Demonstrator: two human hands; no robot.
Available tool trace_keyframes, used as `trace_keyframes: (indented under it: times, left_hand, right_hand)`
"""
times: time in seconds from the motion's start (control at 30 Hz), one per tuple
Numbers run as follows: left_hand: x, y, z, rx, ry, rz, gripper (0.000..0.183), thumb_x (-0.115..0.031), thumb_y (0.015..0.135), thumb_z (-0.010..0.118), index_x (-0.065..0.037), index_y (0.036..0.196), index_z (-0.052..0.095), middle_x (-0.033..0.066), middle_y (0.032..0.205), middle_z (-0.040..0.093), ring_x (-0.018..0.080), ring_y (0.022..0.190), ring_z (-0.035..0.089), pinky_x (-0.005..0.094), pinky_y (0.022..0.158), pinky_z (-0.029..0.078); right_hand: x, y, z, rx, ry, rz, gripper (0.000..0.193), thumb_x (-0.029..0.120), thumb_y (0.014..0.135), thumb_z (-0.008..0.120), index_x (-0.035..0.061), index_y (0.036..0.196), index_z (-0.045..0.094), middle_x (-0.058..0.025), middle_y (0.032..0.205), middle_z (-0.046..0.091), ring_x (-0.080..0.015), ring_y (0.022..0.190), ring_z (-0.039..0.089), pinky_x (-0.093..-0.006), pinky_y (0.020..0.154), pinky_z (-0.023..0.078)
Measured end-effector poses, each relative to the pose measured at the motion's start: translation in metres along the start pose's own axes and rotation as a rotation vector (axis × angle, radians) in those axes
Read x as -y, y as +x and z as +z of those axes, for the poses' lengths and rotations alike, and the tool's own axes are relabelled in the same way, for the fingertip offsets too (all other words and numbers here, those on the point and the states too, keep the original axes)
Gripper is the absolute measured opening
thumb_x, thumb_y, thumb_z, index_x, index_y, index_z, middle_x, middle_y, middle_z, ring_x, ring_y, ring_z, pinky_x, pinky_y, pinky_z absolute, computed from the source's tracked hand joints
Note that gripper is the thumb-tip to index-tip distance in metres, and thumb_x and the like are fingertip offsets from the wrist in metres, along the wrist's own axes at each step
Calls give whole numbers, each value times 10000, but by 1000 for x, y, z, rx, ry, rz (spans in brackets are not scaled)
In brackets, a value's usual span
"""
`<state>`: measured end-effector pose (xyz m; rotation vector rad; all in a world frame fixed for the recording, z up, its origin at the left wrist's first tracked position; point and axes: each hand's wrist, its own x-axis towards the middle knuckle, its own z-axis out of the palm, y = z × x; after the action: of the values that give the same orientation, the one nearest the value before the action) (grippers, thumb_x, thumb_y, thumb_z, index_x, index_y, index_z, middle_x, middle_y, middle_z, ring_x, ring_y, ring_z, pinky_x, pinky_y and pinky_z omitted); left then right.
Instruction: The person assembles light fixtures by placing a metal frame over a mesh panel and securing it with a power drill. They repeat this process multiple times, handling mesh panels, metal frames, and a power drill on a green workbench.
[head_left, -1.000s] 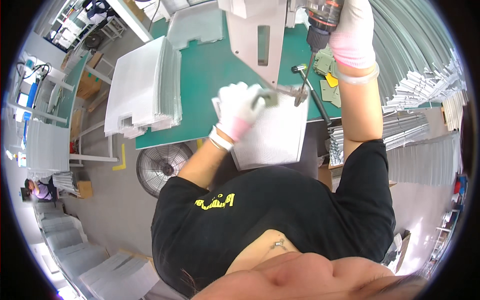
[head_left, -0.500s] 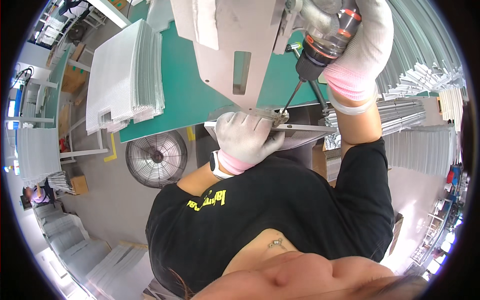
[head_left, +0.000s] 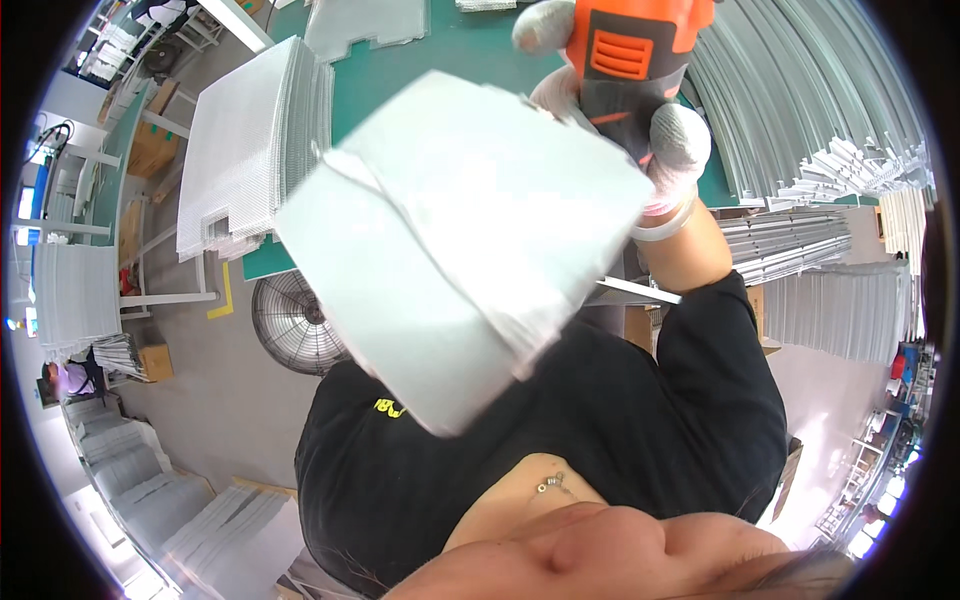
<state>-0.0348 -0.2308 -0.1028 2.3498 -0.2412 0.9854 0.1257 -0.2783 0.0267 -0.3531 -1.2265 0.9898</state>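
A large pale sheet-metal panel [head_left: 470, 230] is tilted up in front of my chest, slightly blurred, with a wrinkled crease running across its face. It hides my left hand and forearm. My right hand [head_left: 675, 150], in a white knit glove with a pink cuff, is wrapped around an orange and black power drill [head_left: 640, 55] just beyond the panel's far right edge. Gloved fingertips show left of the drill. Whether they touch the panel, I cannot tell. The drill's bit is out of sight.
A stack of perforated sheets [head_left: 240, 140] stands at the left of the green table [head_left: 470, 50]. Another thin sheet [head_left: 365, 25] lies farther back. Long grey strips [head_left: 810, 100] are piled on the right. A floor fan [head_left: 285, 325] stands below the table's left end.
The metal piece has been swung up and toward me, and its broad face now covers my left hand. My right hand has turned the drill and moved it left, away from the screw spot.
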Motion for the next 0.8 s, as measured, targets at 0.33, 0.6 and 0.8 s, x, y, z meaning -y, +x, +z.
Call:
trace_keyframes:
  times: [0.33,0.6,0.8]
  left_hand:
    - [8,-3,-1,-25,38,-31,368,-268,673,792,-132,994,676,18,749,575,215,626,557,351,586,423]
    - [15,7,-9,-62,166,-67,298,-306,639,788,-151,870,683,13,782,592,226,677,580,365,635,437]
    - [34,30,-25,-93,335,-54,230,-324,659,779,-152,749,656,-2,668,541,197,648,564,378,632,412]
  right_hand:
    - [-7,3,0,181,475,96,767,306,806,842,-69,1292,382,-6,560,506,-60,399,436,-186,345,349]
    - [17,10,-25,-192,336,-156,667,400,895,712,-18,1351,463,-105,942,631,-174,719,602,-324,610,486]
    - [96,69,-35,-601,-576,-373,487,331,973,621,21,1341,544,-2,777,618,-70,582,552,-193,481,423]
